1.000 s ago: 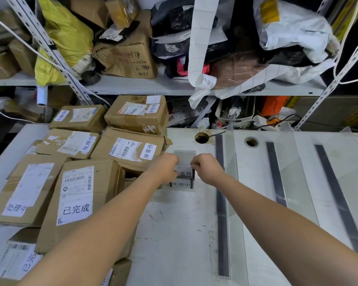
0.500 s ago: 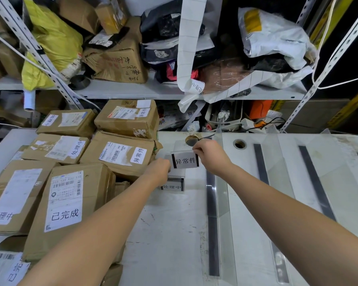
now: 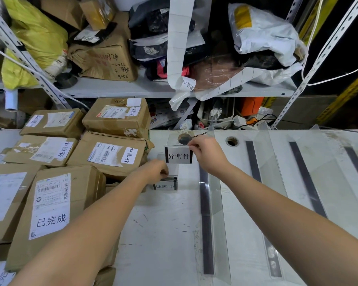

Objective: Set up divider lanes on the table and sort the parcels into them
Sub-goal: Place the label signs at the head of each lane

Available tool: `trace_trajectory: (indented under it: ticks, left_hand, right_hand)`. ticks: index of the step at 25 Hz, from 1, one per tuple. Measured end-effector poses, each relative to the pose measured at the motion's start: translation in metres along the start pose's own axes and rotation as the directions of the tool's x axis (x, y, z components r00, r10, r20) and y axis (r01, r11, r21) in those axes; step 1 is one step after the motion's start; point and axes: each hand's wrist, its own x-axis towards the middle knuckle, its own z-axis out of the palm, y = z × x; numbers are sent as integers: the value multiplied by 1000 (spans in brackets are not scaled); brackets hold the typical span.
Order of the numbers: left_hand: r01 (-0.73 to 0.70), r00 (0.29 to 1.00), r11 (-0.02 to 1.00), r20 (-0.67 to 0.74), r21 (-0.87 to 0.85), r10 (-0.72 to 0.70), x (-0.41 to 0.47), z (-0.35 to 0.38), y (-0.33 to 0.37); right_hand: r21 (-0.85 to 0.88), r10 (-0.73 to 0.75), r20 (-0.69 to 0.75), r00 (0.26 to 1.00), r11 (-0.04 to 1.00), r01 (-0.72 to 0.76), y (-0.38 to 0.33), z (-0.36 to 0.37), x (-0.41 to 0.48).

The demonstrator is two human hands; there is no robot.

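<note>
Right hand pinches sign; left hand holds sign stack.

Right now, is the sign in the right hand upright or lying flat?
Upright. The right hand pinches the sign by its top corner, its printed face towards the camera, above the table.

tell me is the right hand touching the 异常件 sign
Touching: the head view shows the right hand pinching the top right corner of the 异常件 sign.

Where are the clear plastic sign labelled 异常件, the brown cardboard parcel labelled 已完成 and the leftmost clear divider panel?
Clear plastic sign labelled 异常件 [image 3: 178, 156]: head view, label centre.
Brown cardboard parcel labelled 已完成 [image 3: 53, 200]: head view, top shipping label.
Leftmost clear divider panel [image 3: 204, 203]: head view, black base strip.
</note>
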Motion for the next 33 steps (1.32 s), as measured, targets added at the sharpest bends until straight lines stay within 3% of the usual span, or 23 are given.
trace_trajectory:
  ticks: [14, 21, 27, 33]
  left_hand:
    - [-130, 979, 954, 188, 270, 81, -31, 6, 9]
    - [-35, 998, 996, -57, 84, 40, -46, -30, 22]
    - [-47, 976, 998, -211, 48, 56, -61, -66, 36]
    - [-86, 952, 987, -281, 135, 122, -73, -95, 70]
  right_hand:
    - [14, 13, -18, 1000, 1000, -13, -5, -14, -13]
    - [41, 24, -101, 995, 999, -20, -11, -37, -24]
    - [41, 67, -187, 980, 997, -60, -10, -78, -45]
    - [1, 52, -272, 961, 999, -54, -4, -129, -75]
